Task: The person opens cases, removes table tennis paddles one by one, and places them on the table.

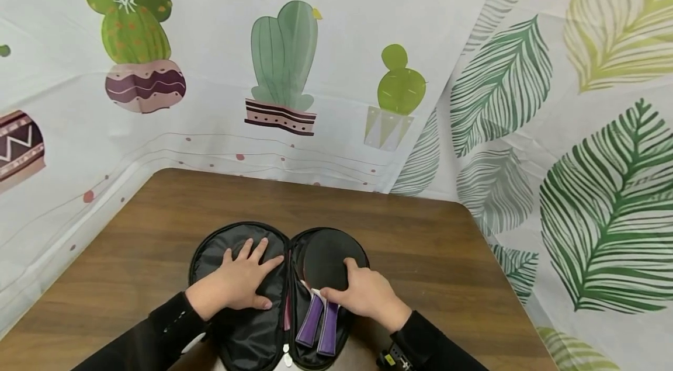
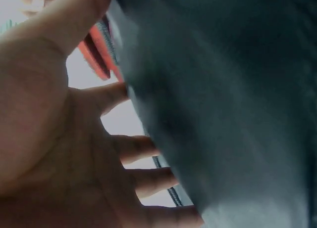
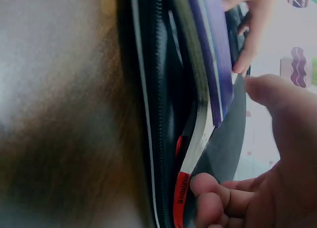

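A black zip case (image 1: 249, 339) lies unfolded on the table, its two rounded halves side by side. My left hand (image 1: 239, 283) rests on the left half with its fingers spread. Two table tennis paddles with purple handles lie stacked in the right half, and the upper one shows a black blade (image 1: 327, 254). My right hand (image 1: 368, 289) holds the upper paddle, thumb on the blade near the handle. In the right wrist view, curled fingertips (image 3: 205, 183) touch the blade's red edge band (image 3: 182, 198). Most of the lower paddle is hidden.
The brown wooden table (image 1: 420, 242) extends around the case. Behind it hangs a white cloth (image 1: 210, 90) with printed cacti and leaves. Zip pulls (image 1: 287, 356) hang at the case's near end, by the fold.
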Tool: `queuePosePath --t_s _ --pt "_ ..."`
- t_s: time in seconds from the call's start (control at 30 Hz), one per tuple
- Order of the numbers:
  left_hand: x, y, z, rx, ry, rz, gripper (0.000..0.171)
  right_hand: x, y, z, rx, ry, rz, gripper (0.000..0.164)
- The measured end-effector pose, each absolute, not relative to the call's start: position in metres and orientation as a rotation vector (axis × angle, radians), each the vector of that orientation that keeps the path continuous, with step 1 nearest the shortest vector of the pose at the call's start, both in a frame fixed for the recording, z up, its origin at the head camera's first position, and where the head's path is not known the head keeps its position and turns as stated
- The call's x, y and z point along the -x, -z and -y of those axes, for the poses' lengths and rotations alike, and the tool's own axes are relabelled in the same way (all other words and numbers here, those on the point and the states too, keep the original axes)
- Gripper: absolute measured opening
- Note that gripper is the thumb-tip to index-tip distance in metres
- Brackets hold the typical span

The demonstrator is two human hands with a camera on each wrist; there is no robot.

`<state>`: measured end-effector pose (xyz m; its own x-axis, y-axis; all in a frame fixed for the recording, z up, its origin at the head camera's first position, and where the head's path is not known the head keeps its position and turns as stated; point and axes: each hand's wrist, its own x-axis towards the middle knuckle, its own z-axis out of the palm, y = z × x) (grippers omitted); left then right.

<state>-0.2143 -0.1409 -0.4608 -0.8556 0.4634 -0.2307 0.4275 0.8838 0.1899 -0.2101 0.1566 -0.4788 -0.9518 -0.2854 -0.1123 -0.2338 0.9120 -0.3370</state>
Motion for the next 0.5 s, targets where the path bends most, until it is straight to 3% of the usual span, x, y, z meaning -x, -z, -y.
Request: queuePosePath --t_s 0.2,0.5 --pt "0.202 0.439 0.139 -0.647 -0.294 -2.660 0.070 0.206 0.477 -0.149 0.405 0.355 -2.924 0.096" --pt "0.201 0.452 0.125 -0.563 -0.115 -2.744 0.091 0.203 0.476 -0.141 0.374 0.277 -2.912 0.113"
